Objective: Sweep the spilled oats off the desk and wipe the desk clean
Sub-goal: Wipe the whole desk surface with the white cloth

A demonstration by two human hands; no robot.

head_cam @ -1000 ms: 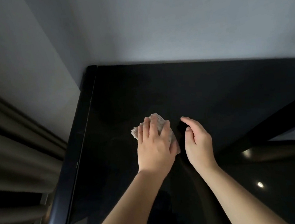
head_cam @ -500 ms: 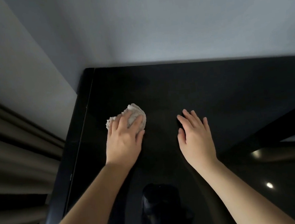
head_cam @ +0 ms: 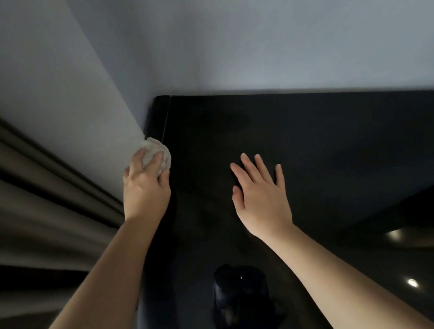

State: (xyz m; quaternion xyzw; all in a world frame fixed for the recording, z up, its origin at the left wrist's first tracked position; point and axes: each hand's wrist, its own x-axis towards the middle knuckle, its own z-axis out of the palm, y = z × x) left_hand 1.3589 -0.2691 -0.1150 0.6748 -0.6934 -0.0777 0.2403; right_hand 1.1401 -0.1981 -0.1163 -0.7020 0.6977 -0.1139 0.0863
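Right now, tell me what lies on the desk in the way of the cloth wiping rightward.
Only the right hand, spread flat over the desk right of the cloth that the left hand grips. No other object shows.

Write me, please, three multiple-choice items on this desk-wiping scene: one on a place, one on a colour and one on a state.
1. Where on the desk is the cloth?
A) at its left edge, by the wall
B) at its middle
C) at its right edge

2. What colour is the desk top?
A) white
B) glossy black
C) red

3. How is the right hand?
A) clenched in a fist
B) fingers straight and spread
C) gripping the cloth

Answers:
1 A: the left hand grips the cloth at the desk's left border, right next to the wall.
2 B: the top is black and shiny.
3 B: its fingers lie spread over the desk and hold nothing.
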